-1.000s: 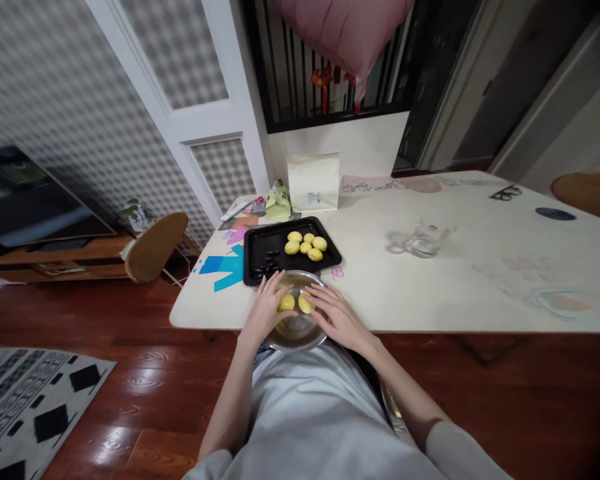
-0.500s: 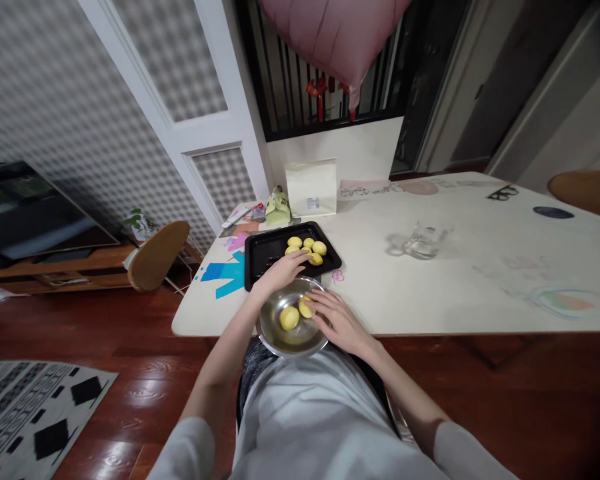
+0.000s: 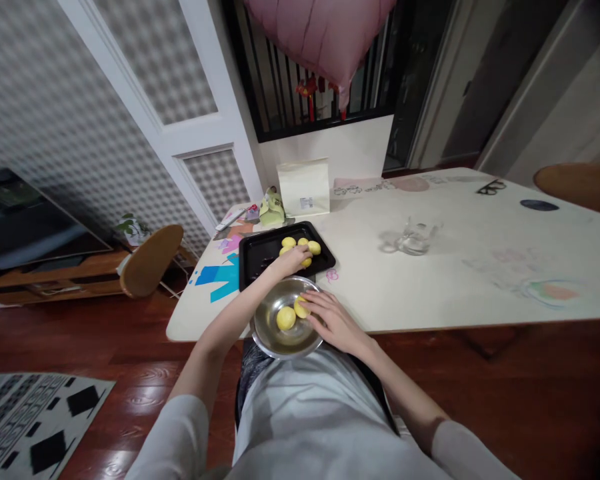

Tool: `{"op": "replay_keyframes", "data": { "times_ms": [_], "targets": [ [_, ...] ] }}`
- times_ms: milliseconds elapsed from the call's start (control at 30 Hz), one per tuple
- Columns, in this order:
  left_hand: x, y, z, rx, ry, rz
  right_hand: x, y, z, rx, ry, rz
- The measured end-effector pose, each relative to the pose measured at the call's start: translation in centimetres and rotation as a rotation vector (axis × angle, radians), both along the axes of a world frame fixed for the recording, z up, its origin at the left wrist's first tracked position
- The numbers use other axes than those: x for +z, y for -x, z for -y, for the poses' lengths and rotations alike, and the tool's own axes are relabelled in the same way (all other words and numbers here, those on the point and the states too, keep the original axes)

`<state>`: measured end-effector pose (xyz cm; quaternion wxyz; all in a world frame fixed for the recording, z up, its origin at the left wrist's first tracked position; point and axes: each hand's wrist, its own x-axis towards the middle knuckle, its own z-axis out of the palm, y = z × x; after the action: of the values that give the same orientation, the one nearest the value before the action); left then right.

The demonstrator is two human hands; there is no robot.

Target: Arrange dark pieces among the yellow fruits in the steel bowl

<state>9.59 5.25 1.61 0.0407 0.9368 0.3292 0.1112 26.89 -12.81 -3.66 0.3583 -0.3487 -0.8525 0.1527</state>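
My left hand (image 3: 293, 260) reaches over the black baking tray (image 3: 253, 252), its fingers bent round a yellow lemon (image 3: 306, 263) at the near side of a small group. Several more lemons (image 3: 289, 242) lie in the tray, some partly covered by that hand. Close to me, a shiny metal bowl (image 3: 275, 343) sits at the table's front edge with two lemons (image 3: 286, 319) inside. My right hand (image 3: 334, 319) lies over the bowl's right rim, fingers stretched out and apart, the tips touching the right-hand lemon (image 3: 301, 307).
Behind the tray on the white table (image 3: 360, 293) stand a cream paper bag (image 3: 304, 189) and a green package (image 3: 272, 208). A glass pitcher (image 3: 414, 240) is to the right, with eyeglasses (image 3: 491, 187) farther back. A pink balloon (image 3: 325, 33) hangs above.
My left hand has moved a little farther over the tray, and its fingers have bent down round a lemon. My right hand remains over the bowl. The view has shifted slightly.
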Motion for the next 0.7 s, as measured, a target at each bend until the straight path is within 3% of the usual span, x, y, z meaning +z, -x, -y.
{"op": "replay_keyframes", "data": {
  "times_ms": [100, 200, 267, 433, 567, 700],
  "targets": [
    [1.8, 1.8, 2.2, 0.043, -0.006, 0.119, 0.0, 0.0, 0.0, -0.004, -0.005, -0.007],
    [3.4, 3.9, 6.0, 0.055, 0.061, 0.412, 0.1, 0.1, 0.0, -0.008, -0.016, -0.014],
    [3.7, 5.1, 8.9, 0.061, 0.124, 0.448, 0.1, 0.2, 0.0, -0.010, -0.024, -0.019],
    [1.6, 6.4, 13.9, 0.144, 0.212, 0.355, -0.1, 0.2, 0.0, -0.020, -0.031, -0.013],
    [-0.3, 6.5, 14.8, 0.211, 0.219, 0.340, -0.1, 0.1, 0.0, -0.025, -0.027, 0.002],
    [-1.0, 6.5, 15.0, 0.263, 0.190, 0.296, 0.0, 0.0, 0.1, -0.021, -0.015, 0.007]
  ]
}}
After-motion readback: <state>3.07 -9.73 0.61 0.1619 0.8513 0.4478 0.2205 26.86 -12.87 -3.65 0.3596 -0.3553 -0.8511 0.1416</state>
